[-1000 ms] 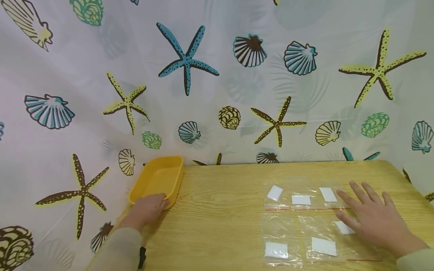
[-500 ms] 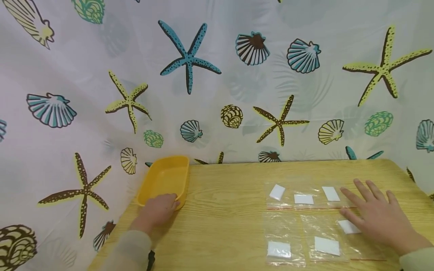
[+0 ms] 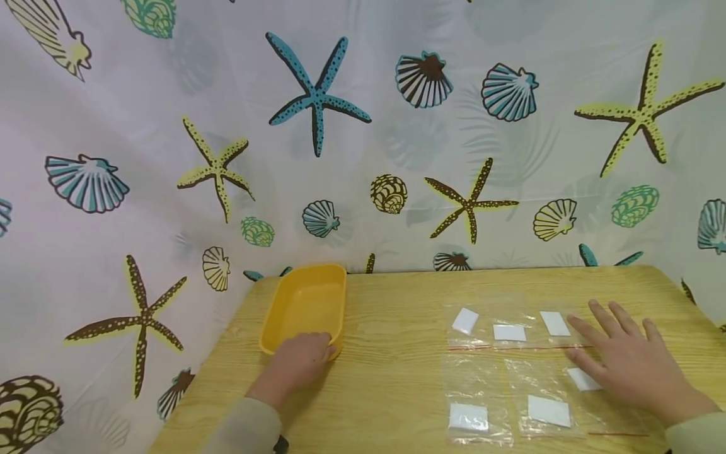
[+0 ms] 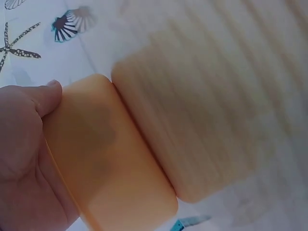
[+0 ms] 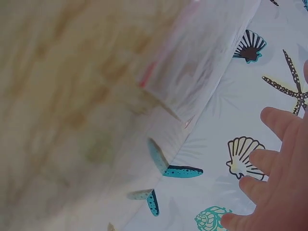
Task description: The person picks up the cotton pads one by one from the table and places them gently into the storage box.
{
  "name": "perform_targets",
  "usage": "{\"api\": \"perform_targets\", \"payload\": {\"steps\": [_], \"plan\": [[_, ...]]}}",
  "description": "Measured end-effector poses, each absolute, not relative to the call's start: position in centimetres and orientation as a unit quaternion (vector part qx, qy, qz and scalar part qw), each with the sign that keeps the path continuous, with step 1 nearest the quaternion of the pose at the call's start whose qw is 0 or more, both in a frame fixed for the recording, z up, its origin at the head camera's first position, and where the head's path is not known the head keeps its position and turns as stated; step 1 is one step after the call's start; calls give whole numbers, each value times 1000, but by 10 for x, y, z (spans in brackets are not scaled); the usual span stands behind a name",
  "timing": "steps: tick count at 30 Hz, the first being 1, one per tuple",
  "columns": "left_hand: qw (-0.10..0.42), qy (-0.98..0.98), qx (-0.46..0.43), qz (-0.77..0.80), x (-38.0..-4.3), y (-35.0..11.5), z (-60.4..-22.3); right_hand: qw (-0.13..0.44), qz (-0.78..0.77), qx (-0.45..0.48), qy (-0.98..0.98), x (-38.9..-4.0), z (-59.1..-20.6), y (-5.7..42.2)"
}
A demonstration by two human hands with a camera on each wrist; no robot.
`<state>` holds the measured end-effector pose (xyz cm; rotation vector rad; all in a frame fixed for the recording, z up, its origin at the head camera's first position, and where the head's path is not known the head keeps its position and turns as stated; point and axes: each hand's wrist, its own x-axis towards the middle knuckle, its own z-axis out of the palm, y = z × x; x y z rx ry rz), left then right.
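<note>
A yellow plastic tray (image 3: 309,302) with raised sides sits at the back left of the wooden table. My left hand (image 3: 302,360) grips its near wall, fingers over the rim. In the left wrist view the thumb (image 4: 49,97) lies against the tray's side (image 4: 115,159). My right hand (image 3: 635,362), fingers spread and straight, is at the right over clear zip bags (image 3: 476,375) laid out in two rows. Each bag shows a white rectangular piece (image 3: 548,411); the hand partly covers one at the right. In the right wrist view the fingers (image 5: 262,161) are extended.
The wood-grain table (image 3: 386,353) meets a white curtain (image 3: 351,145) printed with starfish and shells behind it and on the left. Bare tabletop lies between the tray and the bags. Red zip strips (image 3: 471,347) run along some bag edges.
My left hand has slid the yellow tray rightward along the back of the table. The right hand and the bags stay in place, apart from a slight shift of the head view.
</note>
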<state>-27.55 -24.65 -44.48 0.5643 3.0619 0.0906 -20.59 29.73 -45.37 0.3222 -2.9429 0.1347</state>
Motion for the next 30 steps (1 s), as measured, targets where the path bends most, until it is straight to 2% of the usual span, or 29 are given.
{"api": "perform_targets", "payload": {"steps": [12, 23, 30], "plan": [[38, 980, 193, 25, -263, -210, -443, 90, 44, 105, -989, -205, -457, 298], [32, 968, 250, 6, -254, -170, -448, 89, 46, 104, -989, -201, -453, 295], [72, 961, 265, 34, -251, -148, -443, 93, 46, 110, -989, -201, -452, 293]]}}
